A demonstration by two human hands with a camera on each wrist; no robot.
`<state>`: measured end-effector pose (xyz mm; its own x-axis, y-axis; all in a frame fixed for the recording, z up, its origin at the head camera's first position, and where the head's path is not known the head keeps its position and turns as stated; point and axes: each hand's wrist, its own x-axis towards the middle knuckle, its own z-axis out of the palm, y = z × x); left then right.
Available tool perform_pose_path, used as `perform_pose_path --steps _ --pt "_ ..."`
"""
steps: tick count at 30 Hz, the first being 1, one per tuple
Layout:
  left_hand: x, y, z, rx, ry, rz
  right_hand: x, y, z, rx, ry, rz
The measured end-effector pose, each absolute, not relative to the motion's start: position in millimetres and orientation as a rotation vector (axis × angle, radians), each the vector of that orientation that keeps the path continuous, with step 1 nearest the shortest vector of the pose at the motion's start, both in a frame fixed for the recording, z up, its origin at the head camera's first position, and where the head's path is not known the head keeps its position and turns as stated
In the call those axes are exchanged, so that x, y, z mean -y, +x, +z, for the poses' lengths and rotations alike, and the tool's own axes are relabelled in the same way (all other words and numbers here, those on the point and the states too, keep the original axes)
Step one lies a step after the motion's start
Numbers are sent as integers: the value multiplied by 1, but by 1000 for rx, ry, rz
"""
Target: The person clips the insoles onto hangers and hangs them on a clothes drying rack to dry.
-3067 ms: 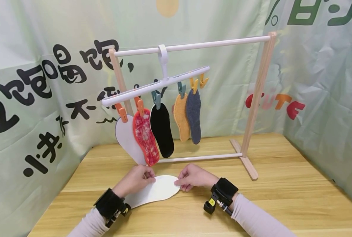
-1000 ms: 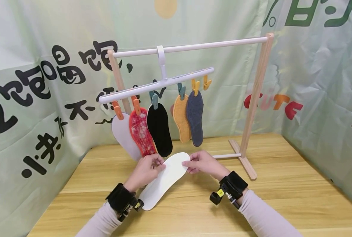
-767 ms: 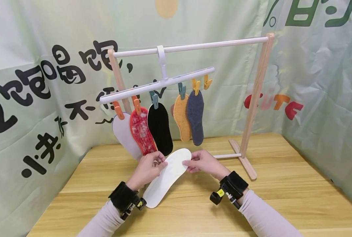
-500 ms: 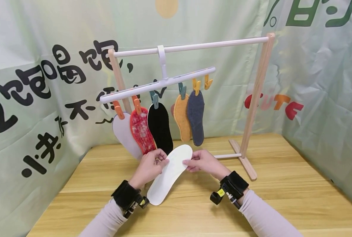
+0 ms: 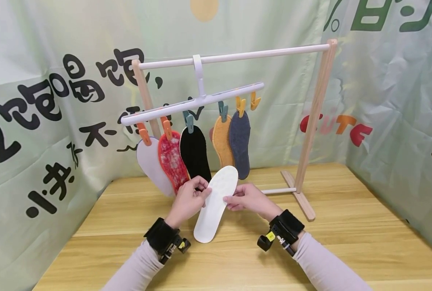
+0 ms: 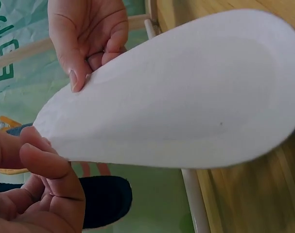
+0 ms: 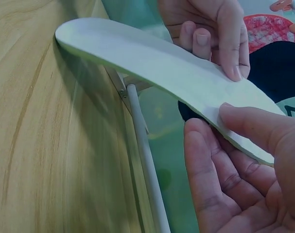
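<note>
A white insole [image 5: 216, 206] is held tilted over the table, its wide end up and its narrower end low toward the tabletop. My left hand [image 5: 190, 198] pinches its left edge near the upper end. On the opposite edge my right hand [image 5: 250, 199] pinches it between thumb and fingers; the right wrist view shows that thumb on top of the insole [image 7: 157, 63]. Behind my hands, a white hanger [image 5: 201, 101] carries a pale insole [image 5: 152, 163], a red one [image 5: 173, 159], a black one [image 5: 195, 151], an orange one [image 5: 222, 141] and a blue-grey one [image 5: 239, 141], all clipped.
The hanger hooks onto the white top rail [image 5: 263, 54] of a wooden stand, whose right post [image 5: 315, 129] rests on a foot [image 5: 298, 198]. A yellow clip [image 5: 254, 102] at the hanger's right end grips nothing. Printed curtains [image 5: 394, 101] enclose the wooden table [image 5: 328, 250].
Both hands have raised the white insole from the table and swung it from lying nearly sideways to steeply tilted. The left hand has moved up and to the right.
</note>
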<state>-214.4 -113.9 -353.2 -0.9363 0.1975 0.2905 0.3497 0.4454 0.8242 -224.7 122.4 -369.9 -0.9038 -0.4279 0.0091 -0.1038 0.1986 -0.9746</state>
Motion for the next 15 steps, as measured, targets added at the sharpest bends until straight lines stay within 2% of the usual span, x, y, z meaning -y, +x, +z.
perform_pose_path --steps 15 --pt "100 -218 -353 2405 -437 -1664 -127 -229 -369 -2288 -511 -1770"
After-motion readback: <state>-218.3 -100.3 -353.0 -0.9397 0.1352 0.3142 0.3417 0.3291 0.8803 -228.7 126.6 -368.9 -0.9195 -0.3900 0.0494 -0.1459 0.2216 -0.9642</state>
